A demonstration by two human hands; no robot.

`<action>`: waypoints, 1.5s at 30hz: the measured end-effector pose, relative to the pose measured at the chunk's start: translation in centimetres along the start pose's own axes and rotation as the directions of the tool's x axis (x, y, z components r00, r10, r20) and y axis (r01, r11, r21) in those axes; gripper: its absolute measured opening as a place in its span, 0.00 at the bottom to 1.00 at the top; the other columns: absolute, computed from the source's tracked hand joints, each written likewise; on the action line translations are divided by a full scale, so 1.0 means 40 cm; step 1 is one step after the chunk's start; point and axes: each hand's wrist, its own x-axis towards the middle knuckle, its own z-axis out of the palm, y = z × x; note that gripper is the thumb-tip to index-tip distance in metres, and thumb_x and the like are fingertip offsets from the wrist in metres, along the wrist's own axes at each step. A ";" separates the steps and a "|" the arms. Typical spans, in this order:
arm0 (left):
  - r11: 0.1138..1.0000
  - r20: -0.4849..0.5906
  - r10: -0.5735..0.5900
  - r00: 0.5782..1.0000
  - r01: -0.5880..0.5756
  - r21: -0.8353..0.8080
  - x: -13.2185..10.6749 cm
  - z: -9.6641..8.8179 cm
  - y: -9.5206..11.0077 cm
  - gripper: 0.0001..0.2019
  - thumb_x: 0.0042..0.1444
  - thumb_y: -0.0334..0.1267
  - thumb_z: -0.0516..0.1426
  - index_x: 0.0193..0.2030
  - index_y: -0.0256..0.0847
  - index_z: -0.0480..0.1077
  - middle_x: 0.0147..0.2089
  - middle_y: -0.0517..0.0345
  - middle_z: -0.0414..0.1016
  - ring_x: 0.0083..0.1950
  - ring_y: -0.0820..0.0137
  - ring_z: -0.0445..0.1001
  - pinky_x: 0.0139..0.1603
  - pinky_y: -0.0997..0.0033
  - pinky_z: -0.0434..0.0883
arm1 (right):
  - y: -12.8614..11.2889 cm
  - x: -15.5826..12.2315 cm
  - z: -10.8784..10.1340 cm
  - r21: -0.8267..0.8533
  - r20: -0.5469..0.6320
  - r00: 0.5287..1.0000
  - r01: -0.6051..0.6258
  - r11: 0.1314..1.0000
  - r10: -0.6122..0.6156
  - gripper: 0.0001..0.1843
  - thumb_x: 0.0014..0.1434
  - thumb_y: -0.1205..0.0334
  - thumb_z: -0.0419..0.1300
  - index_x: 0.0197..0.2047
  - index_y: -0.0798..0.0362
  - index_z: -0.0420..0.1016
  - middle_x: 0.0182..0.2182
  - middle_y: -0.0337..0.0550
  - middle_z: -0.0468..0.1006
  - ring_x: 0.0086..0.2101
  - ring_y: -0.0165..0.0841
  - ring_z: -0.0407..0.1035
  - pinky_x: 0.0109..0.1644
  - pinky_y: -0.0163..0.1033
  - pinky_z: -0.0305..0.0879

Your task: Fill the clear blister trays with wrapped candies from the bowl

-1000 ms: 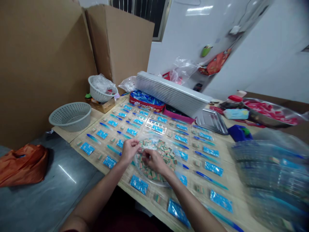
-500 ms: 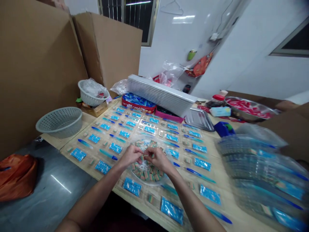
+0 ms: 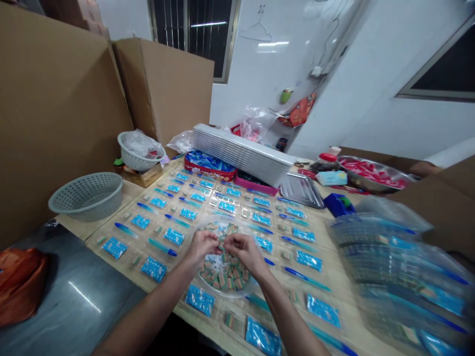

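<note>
My left hand [image 3: 201, 246] and my right hand [image 3: 242, 249] meet fingertip to fingertip above a clear plastic bowl [image 3: 213, 287] filled with several small striped erasers [image 3: 226, 274]. Both hands are closed in a pinch, and together they grip one small eraser [image 3: 221, 242] between them. Around the bowl, rows of clear trays on the wooden table [image 3: 85, 228] hold blue pens [image 3: 162, 246], blue packets [image 3: 154, 268] and small erasers.
A grey colander [image 3: 87, 196] and a white basket [image 3: 139, 151] stand at the left by large cardboard boxes [image 3: 63, 109]. A stack of white trays [image 3: 243, 153] lies at the back. Stacked filled clear packs [image 3: 401, 262] rise at the right. An orange bag [image 3: 18, 284] sits at lower left.
The camera has tilted up and shifted, so the table sits lower in view. My hands have drawn closer together over the bowl and now pinch the same small piece.
</note>
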 end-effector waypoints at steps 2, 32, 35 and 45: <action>0.999 0.004 0.003 1.000 -0.003 -0.042 -0.003 0.008 -0.002 0.12 0.35 0.35 0.66 0.27 0.34 0.69 0.23 0.62 0.71 0.21 0.71 0.73 0.28 0.69 0.74 | 0.005 0.000 0.012 -0.077 -0.059 0.998 0.028 0.997 -0.033 0.06 0.47 0.60 0.60 0.25 0.55 0.73 0.20 0.37 0.71 0.23 0.30 0.64 0.28 0.33 0.59; 0.993 0.145 -0.034 0.989 0.016 0.120 -0.025 0.002 0.000 0.27 0.36 0.25 0.57 0.48 0.40 0.60 0.26 0.64 0.72 0.23 0.72 0.70 0.25 0.75 0.66 | -0.047 -0.045 -0.010 -0.640 0.346 0.893 0.450 0.623 -0.289 0.26 0.51 0.74 0.56 0.53 0.47 0.71 0.47 0.47 0.73 0.47 0.39 0.68 0.49 0.44 0.63; 0.992 0.181 -0.068 0.981 0.047 0.119 -0.028 0.002 0.009 0.27 0.36 0.26 0.59 0.47 0.39 0.61 0.25 0.64 0.72 0.22 0.73 0.69 0.23 0.76 0.66 | -0.054 -0.039 -0.007 -0.651 0.344 0.904 0.424 0.629 -0.253 0.18 0.53 0.71 0.58 0.47 0.49 0.75 0.41 0.45 0.76 0.44 0.39 0.69 0.47 0.42 0.62; 0.999 -0.001 0.033 0.999 -0.033 0.015 -0.052 0.009 -0.004 0.22 0.35 0.27 0.60 0.41 0.37 0.62 0.22 0.66 0.70 0.23 0.73 0.69 0.26 0.75 0.68 | -0.015 -0.038 0.012 -0.706 0.193 0.928 0.356 0.612 -0.318 0.13 0.54 0.66 0.60 0.45 0.52 0.73 0.40 0.47 0.76 0.41 0.39 0.70 0.43 0.41 0.63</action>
